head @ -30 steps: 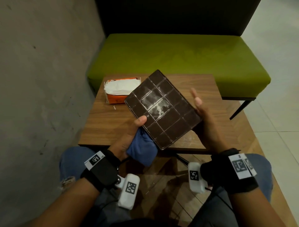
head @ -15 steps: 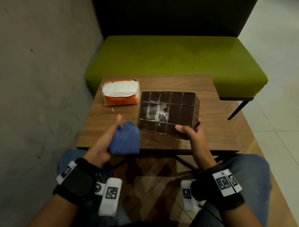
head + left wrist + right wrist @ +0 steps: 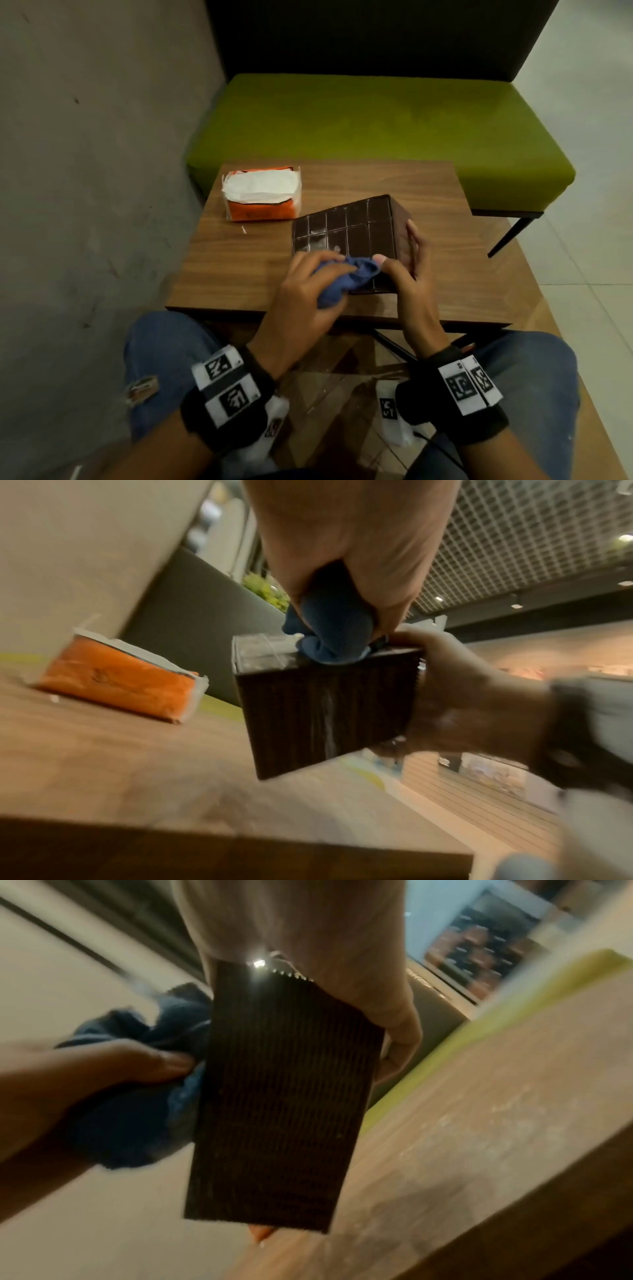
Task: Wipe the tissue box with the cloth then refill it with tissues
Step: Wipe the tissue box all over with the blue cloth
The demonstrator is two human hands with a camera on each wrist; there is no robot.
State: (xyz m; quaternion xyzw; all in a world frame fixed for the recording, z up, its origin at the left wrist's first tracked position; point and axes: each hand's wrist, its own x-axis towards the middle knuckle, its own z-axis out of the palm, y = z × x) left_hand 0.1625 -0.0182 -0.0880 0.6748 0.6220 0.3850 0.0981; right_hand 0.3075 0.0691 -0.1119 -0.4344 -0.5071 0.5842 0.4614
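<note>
Dark glossy box (image 3: pixel 349 233) looks stiff, light, probably slippery, tilted on the counter (image 3: pixel 239 274) near its 6 o'clock edge. Right hand (image 3: pixel 411 270) clamps its right end, a good hold. Left hand (image 3: pixel 301 294) bunches the soft cloth (image 3: pixel 346 277) against the top. Tissues (image 3: pixel 262 195) at 10 o'clock.

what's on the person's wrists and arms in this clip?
Bare forearms, no sleeves or gloves. Each hand, left and right, has a black wrist strap carrying white square tags printed with black fiducial patterns, plus a white camera module beneath. Blue jeans below.
</note>
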